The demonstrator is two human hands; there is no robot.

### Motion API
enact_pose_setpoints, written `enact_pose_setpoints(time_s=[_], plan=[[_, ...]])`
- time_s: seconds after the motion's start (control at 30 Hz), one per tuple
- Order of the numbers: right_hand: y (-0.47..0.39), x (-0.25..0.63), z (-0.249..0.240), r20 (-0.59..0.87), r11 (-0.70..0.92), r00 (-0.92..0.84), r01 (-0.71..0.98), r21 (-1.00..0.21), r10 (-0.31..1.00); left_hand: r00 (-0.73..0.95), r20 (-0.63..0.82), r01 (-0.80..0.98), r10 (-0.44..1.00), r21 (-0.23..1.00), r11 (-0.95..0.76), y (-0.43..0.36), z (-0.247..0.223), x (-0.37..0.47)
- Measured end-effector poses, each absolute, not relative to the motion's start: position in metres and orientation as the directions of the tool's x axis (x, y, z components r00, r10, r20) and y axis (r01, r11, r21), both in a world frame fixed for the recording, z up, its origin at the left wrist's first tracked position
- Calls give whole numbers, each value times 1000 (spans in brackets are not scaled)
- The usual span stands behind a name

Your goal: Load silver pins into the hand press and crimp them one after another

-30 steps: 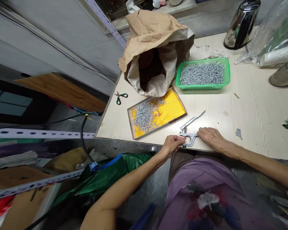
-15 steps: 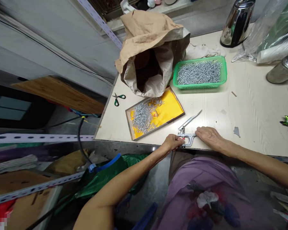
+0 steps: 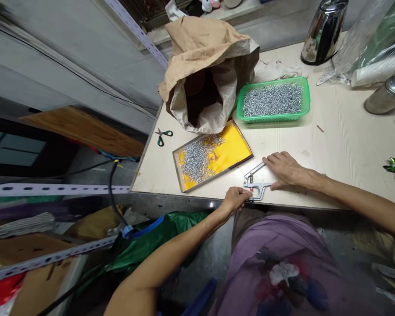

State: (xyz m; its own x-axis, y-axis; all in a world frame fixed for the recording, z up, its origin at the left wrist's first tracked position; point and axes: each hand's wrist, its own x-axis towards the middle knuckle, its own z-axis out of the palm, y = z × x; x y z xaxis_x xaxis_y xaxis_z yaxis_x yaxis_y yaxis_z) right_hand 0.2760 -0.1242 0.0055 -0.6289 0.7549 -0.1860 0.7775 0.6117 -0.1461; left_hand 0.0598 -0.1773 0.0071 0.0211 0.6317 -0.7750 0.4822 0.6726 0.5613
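- Head view: a metal hand press (image 3: 255, 186) lies flat at the near edge of the table (image 3: 342, 145), just in front of the yellow tray (image 3: 232, 149).
- The left hand (image 3: 233, 198) sits at the press's head end, on the side away from the green basket (image 3: 272, 99); its fingers are curled together, pinching at the small red spot on the head. What, if anything, is between the fingertips is too small to tell.
- The right hand (image 3: 285, 169) lies palm down over the press's upper lever, fingers pressed side by side and stretched out flat; it rests on the lever and does not wrap around it.
- The press looks like stiff, thin steel, fairly light, and liable to skid on the smooth tabletop. I judge the two long handles the safe place to grasp it, well back from the head where a fingertip could be nipped.
- The yellow tray, just beyond the press, holds a heap of small silver screws (image 3: 197, 159) on its side farther from the basket; loose and light, they would scatter if knocked.
- Beyond the tray stands an open paper sack (image 3: 207, 66), and the green basket full of screws is beside it.
- Green-handled scissors (image 3: 163, 135) lie near the table edge, on the far side of the tray from the press.
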Motion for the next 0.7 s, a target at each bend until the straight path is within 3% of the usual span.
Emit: enact_pose_setpoints(time_s=[0.2,0.3,0.37,0.47,0.57,0.7], plan=[[-135,274,11,-153,597,-616,787,-154,773,23,-778,482,628,559,675,-177,8,60],[-138,274,11,-127,609,-626,779,-149,769,30,-747,604,664,543,584,-180,10,58],[-140,274,12,-128,612,-627,778,-144,768,51,-621,748,782,543,382,-181,13,58],[-143,272,15,-124,607,-623,781,-146,772,212,-299,872,930,488,-42,-179,16,65],[-146,270,19,-138,587,-606,795,-156,784,453,-131,832,882,416,-366,-167,13,80],[-146,276,20,-200,552,-585,810,-201,786,648,-129,736,751,361,-573,-148,5,95]])
